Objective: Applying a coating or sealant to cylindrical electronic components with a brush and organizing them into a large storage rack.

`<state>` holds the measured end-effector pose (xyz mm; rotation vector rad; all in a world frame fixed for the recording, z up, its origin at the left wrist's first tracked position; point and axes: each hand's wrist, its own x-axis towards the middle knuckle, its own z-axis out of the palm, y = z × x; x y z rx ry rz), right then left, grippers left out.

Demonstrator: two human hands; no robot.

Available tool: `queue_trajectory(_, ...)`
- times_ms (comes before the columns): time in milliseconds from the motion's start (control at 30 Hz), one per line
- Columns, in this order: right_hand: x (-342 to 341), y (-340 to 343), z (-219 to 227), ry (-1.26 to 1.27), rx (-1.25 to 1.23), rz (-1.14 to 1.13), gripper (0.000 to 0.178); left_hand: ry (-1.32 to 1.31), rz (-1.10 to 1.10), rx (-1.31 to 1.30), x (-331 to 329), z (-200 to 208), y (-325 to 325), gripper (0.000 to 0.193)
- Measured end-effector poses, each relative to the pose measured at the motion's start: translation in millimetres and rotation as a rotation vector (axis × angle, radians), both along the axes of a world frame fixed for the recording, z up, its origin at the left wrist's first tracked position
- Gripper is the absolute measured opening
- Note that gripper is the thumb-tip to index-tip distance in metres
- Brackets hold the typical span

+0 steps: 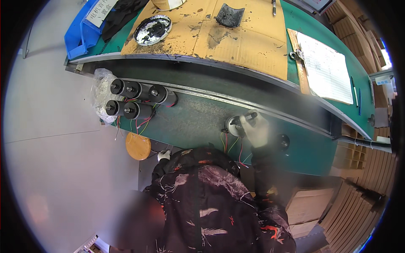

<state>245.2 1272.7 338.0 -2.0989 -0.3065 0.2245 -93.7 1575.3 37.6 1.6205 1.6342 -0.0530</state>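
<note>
My right hand [256, 131], in a white glove, is closed round a short dark cylindrical piece [252, 116] whose kind I cannot make out. It is over an electric motor [233, 126] with a pale rim and black top, its red, green and yellow wires hanging toward me. My left hand [164, 156], also gloved, is low by the near bench edge, next to a round wooden stool top [138, 146]; its fingers are too small to read. Several black motors [163, 95] with metal shafts and coloured wires lie grouped on the left of the green bench.
Clear plastic wrap [103, 90] lies by the motors. A small black round part [283, 142] is right of my hand. The raised shelf carries stained cardboard [240, 44], a smeared lid [152, 30], a curved dark piece [230, 15], a clipboard [300, 67] and a blue bin [80, 36].
</note>
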Motion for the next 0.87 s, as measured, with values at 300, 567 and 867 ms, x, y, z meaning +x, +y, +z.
queue_trajectory(300,7,7,27,-0.008,0.210,-0.160,0.014,0.020,-0.040,-0.041,-23,-36,19,0.034)
queue_trajectory(567,60,47,126,-0.467,0.337,0.138,0.032,0.061,-0.105,-0.191,-60,-60,20,0.045)
queue_trajectory(867,109,144,110,-0.892,-0.282,0.072,0.048,0.028,-0.033,-0.086,-53,-42,10,0.045)
